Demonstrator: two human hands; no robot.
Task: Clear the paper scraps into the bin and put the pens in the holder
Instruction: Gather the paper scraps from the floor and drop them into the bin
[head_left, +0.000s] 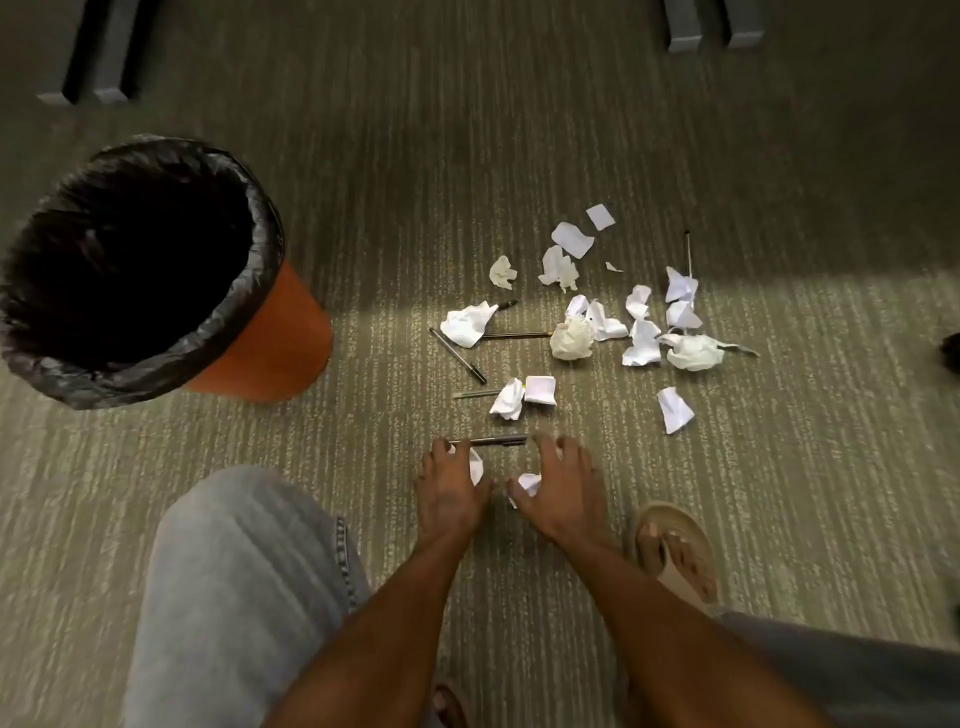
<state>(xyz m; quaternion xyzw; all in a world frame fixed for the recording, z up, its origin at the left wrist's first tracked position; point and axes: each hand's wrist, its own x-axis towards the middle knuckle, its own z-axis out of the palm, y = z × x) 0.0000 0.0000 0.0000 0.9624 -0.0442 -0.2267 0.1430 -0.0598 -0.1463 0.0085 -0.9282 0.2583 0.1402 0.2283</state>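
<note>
white crumpled scraps (644, 343), dark pens (458, 355), lined orange bin (270, 338)

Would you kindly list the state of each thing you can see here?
bin: upright, open, black liner in, no scraps visible inside
left hand: on the carpet, closing on a paper scrap
right hand: on the carpet, closing on another scrap
nearest pen: lying flat by the fingertips
other pens: lying loose on the carpet
crumpled papers: scattered, not yet binned

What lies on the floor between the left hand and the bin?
In the head view, only bare carpet lies between the left hand and the orange bin; the pen at its fingertips runs off the other way.
</note>
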